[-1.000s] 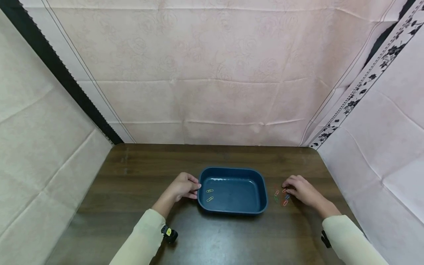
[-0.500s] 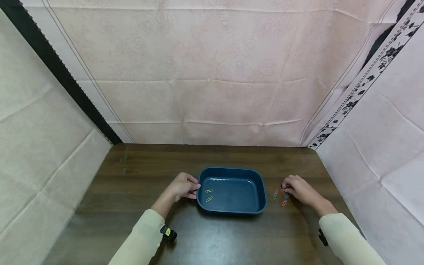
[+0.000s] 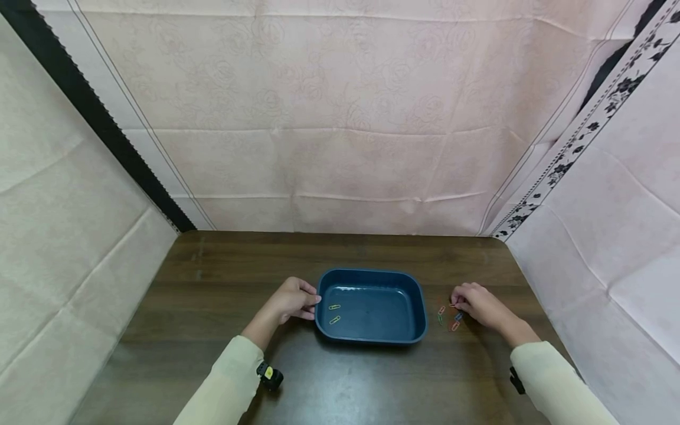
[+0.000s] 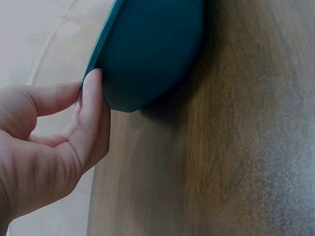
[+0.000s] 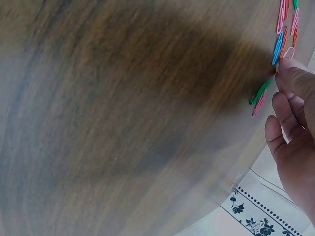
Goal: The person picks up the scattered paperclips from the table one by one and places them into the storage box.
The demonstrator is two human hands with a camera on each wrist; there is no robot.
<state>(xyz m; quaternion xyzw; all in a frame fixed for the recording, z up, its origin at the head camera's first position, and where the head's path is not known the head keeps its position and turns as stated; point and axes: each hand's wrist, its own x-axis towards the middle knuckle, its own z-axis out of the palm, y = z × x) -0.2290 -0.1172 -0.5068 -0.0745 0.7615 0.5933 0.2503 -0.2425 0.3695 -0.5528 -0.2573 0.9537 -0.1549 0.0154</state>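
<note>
Right hand (image 3: 480, 306) barely shifted, loose paperclips (image 5: 277, 47) crowding it.

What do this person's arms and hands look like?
Both arms wear long, pale cream sleeves. The left wrist carries a black device with a yellow patch; a black device also shows on the right. The left hand and right hand are ungloved.

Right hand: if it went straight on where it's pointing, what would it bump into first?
The right hand would probably meet the pink paper clip right at its thumb tip first. Depth is hard to judge there, so the two may already be touching.
</note>
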